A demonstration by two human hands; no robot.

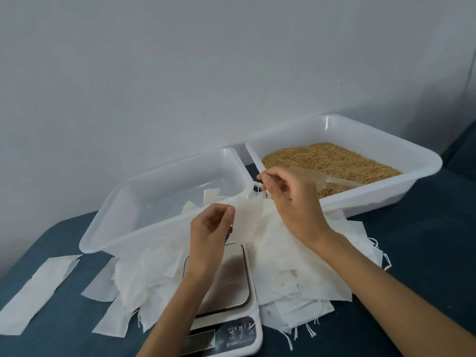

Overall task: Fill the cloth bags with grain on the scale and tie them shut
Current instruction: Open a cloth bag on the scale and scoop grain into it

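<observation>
Above the kitchen scale point(231, 315) I hold a white cloth bag point(247, 215). My left hand point(210, 230) pinches its left edge. My right hand point(291, 202) grips the bag's top by its drawstring, close to the tray rims. The scale's metal plate point(229, 276) carries nothing and is partly hidden behind my left forearm. Brown grain point(332, 158) fills the right-hand white tray point(412, 155), and a clear plastic scoop point(334, 182) rests in it just behind my right hand.
A second white tray point(108, 228) at the left holds a few filled bags point(206, 199). Several flat unfilled bags point(296, 274) lie heaped around the scale, and more point(38, 292) are spread over the dark blue surface at the left. A grey wall stands behind.
</observation>
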